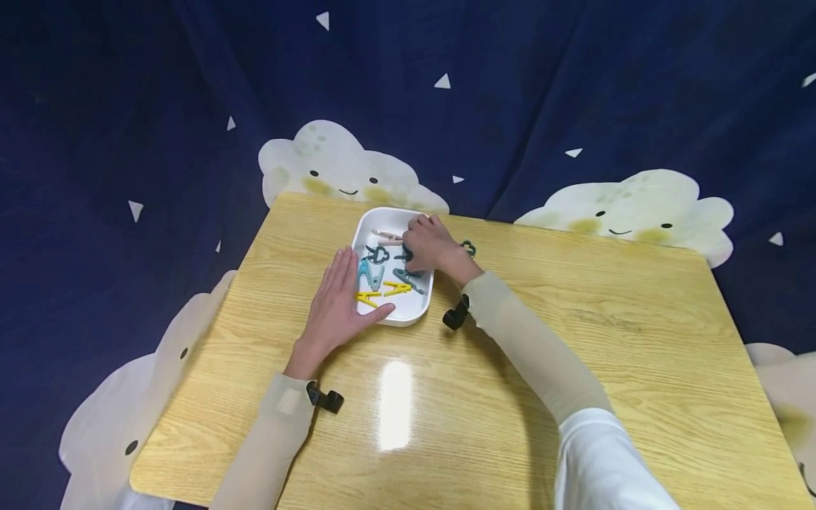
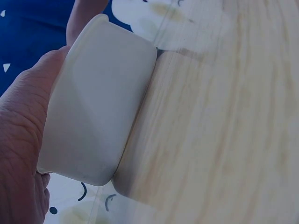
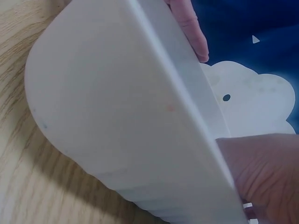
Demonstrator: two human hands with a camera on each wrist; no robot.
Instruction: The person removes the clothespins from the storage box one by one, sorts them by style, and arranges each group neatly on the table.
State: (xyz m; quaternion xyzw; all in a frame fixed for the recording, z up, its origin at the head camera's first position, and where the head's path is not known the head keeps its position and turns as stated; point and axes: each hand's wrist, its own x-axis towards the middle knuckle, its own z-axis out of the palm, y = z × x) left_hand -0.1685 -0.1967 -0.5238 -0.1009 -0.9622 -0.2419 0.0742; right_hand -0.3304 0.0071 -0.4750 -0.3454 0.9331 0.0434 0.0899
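Note:
A white plastic tray [image 1: 413,312] holds several clips. My left hand [image 1: 334,301] rests along its left rim with fingers straight and the thumb spread over the front rim; the left wrist view shows it beside the tray wall [image 2: 100,102]. My right hand [image 1: 430,244] reaches in over the right rim, fingers bent around a dark green clip [image 1: 406,253] that is mostly hidden. Near it lie a pink clip [image 1: 389,236], another dark green clip [image 1: 377,255], a light blue clip [image 1: 372,276], a grey-green clip [image 1: 409,277] and yellow clips [image 1: 398,287]. The right wrist view hides the fingertips behind the tray.
A green clip [image 1: 468,248] lies on the wooden table [image 1: 605,354] to the right of the tray, beside my right wrist. A dark blue curtain [image 1: 497,127] with white clouds and triangles hangs behind the table. Black wrist cameras [image 1: 326,398] sit on both forearms.

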